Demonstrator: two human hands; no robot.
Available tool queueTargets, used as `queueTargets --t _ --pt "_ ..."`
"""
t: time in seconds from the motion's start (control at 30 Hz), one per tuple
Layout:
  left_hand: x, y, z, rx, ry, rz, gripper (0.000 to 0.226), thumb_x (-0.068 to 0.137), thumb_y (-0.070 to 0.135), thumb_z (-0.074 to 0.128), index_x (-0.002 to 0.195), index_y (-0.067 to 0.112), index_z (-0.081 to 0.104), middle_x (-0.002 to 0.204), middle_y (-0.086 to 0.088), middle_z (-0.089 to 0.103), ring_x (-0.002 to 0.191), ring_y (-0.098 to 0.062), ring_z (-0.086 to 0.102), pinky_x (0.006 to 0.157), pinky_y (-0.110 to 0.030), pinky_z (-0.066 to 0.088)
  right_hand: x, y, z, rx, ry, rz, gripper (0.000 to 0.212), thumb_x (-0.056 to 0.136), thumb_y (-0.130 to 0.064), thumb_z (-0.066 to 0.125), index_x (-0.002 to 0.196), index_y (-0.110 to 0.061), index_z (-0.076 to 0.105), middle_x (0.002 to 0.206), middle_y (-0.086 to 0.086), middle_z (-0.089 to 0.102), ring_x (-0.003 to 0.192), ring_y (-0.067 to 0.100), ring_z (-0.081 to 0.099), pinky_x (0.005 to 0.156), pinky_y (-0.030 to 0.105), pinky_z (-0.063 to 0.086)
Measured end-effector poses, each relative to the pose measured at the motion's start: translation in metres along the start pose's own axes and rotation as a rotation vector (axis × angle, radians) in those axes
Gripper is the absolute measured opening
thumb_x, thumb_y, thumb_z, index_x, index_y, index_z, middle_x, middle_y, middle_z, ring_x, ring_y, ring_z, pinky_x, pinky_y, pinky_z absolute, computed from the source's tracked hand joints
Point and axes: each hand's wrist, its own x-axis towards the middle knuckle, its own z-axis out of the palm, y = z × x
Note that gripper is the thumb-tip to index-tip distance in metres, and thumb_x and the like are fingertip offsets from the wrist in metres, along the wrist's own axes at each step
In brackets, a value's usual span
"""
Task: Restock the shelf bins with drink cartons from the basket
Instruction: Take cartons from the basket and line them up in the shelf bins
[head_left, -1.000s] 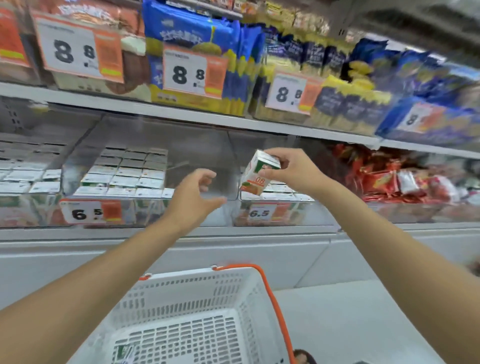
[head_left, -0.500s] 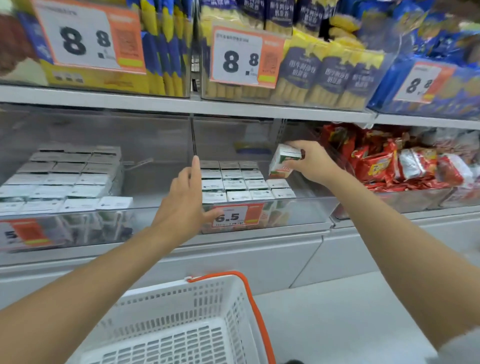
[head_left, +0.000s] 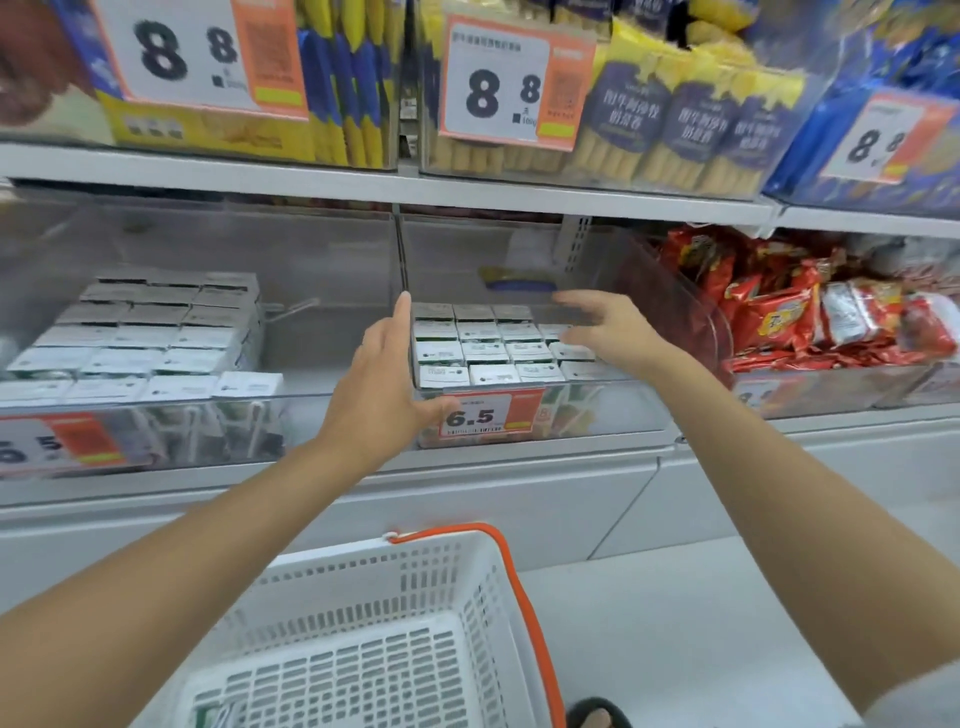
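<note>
Stock: small white-topped drink cartons (head_left: 483, 348) stand upright in rows inside the clear plastic middle shelf bin (head_left: 613, 410), long axes vertical. The right hand (head_left: 608, 327) hovers over the rightmost column, fingers spread, holding nothing; it is nearer the free space at the bin's right side. The left hand (head_left: 384, 374), fingers straight and empty, is at the bin's left front corner. Below both hands sits the white slotted plastic basket (head_left: 363, 556). Legible: orange-and-white price tag (head_left: 488, 415) "6.5"; upper shelf tags (head_left: 498, 88) "8.8".
</note>
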Motion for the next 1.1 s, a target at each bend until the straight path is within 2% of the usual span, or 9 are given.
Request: queueTargets --t 0.13,0.3,0.47,0.6,0.73,0.8,0.9,1.0,1.1 --pt "-0.039 -0.008 -0.012 -0.143 0.279 0.039 0.049 0.076 0.030 0.077 0.115 0.038 0.050 0.092 0.014 0.051 0.084 -0.007 0.047 0.072 -0.035 0.050 -0.054 -0.043 0.033 0.118 0.064 -0.093 0.038 0.081 0.003 0.069 0.114 -0.017 0.066 0.103 0.006 0.070 0.083 0.011 0.059 0.077 0.020 0.051" --pt "-0.109 -0.074 -0.019 -0.300 -0.025 -0.237 0.036 0.075 0.023 0.081 0.102 0.026 0.057 0.077 0.007 0.054 0.063 -0.016 0.051 0.068 -0.041 0.050 -0.119 -0.067 0.131 0.198 -0.261 -0.059 0.030 0.081 0.009 0.067 0.106 -0.008 0.066 0.082 0.005 0.064 0.068 0.006 0.057 0.070 0.015 0.048" --pt "-0.202 -0.170 -0.037 -0.240 -0.189 -0.451 0.032 0.076 0.019 0.081 0.100 0.018 0.059 0.078 0.002 0.056 0.063 -0.015 0.051 0.063 -0.026 0.044 -0.174 -0.039 0.261 0.083 -0.591 0.085 0.025 0.084 0.008 0.063 0.109 0.003 0.066 0.097 0.017 0.067 0.085 0.019 0.060 0.082 0.041 0.051" --pt "-0.267 -0.239 -0.061 -0.231 -0.258 -0.610 0.027 0.077 0.016 0.081 0.095 0.018 0.060 0.081 -0.006 0.058 0.063 -0.020 0.053 0.071 -0.038 0.049 -0.217 -0.014 0.371 -0.041 -0.846 0.250 0.033 0.085 -0.004 0.065 0.118 -0.005 0.066 0.099 0.006 0.066 0.092 0.015 0.059 0.085 0.027 0.049" --pt "-0.309 -0.275 -0.069 -0.191 -0.274 -0.659 0.025 0.080 0.023 0.078 0.089 0.032 0.057 0.081 -0.001 0.059 0.052 -0.003 0.051 0.057 -0.019 0.046 -0.267 0.011 0.455 0.006 -1.152 0.543 0.042 0.089 -0.017 0.069 0.129 -0.009 0.056 0.117 -0.001 0.055 0.108 0.024 0.058 0.103 0.028 0.040" --pt "-0.314 -0.282 -0.067 -0.174 -0.285 -0.672 0.021 0.082 0.025 0.076 0.091 0.031 0.057 0.083 0.003 0.059 0.056 -0.003 0.052 0.060 -0.023 0.048 -0.287 0.021 0.480 -0.086 -1.274 0.448 0.070 0.085 -0.020 0.075 0.145 -0.010 0.040 0.149 0.005 0.039 0.133 0.025 0.044 0.102 0.024 0.035" --pt "-0.308 -0.282 -0.064 -0.214 -0.274 -0.658 0.018 0.084 0.028 0.073 0.096 0.029 0.059 0.084 0.006 0.059 0.062 -0.004 0.054 0.065 -0.025 0.049 -0.294 0.034 0.493 -0.119 -1.390 0.378 0.085 0.080 -0.028 0.080 0.149 -0.015 0.032 0.155 0.004 0.032 0.139 0.024 0.037 0.098 0.025 0.034" --pt "-0.303 -0.278 -0.061 -0.210 -0.276 -0.668 0.020 0.085 0.029 0.072 0.100 0.026 0.060 0.086 0.008 0.060 0.069 -0.008 0.058 0.069 -0.022 0.049 -0.288 0.042 0.486 -0.078 -1.366 0.359 0.054 0.085 -0.041 0.072 0.127 -0.010 0.056 0.111 0.003 0.061 0.100 0.018 0.058 0.087 0.027 0.044" --pt "-0.298 -0.268 -0.056 -0.281 -0.285 -0.702 0.024 0.085 0.026 0.072 0.105 0.024 0.060 0.093 0.004 0.060 0.078 -0.016 0.060 0.070 -0.020 0.048 -0.273 0.029 0.466 0.008 -1.260 0.428 0.040 0.090 -0.062 0.050 0.101 -0.026 0.063 0.079 -0.018 0.041 0.069 0.000 0.041 0.073 0.021 0.037"
